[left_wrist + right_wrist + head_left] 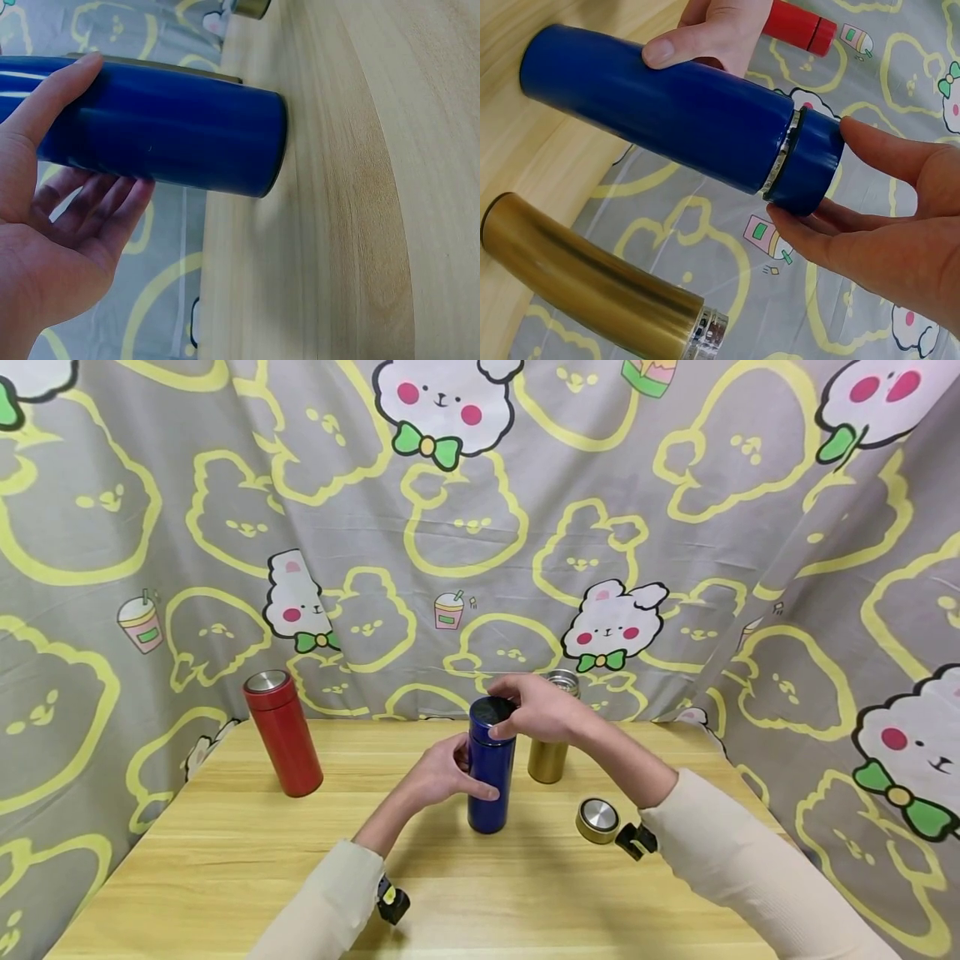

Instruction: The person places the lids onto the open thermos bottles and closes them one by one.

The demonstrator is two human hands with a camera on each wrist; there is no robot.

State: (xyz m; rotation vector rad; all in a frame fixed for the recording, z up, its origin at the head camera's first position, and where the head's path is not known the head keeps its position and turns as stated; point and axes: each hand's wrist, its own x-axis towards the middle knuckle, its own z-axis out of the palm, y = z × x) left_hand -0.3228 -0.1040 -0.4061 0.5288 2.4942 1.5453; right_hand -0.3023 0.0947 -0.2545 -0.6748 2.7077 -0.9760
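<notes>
A blue thermos flask (489, 764) stands upright on the table between my hands. My left hand (438, 770) grips its body, thumb across the front and fingers round the far side. In the left wrist view, the flask's base (266, 142) is close over or on the wood. From above, my right hand (543, 706) holds the blue lid (810, 165) between thumb and fingers. A thin silver ring (781, 154) shows between lid and body. Just behind the right hand is a gold flask (549, 760) without its lid, its silver neck (707, 334) bare.
The gold lid (598, 821) lies on the table, near the right wrist and its black camera (636, 841). A red flask (288, 739) with its lid on stands at the left. Behind the wooden table (225, 877) hangs a patterned grey curtain (360, 527).
</notes>
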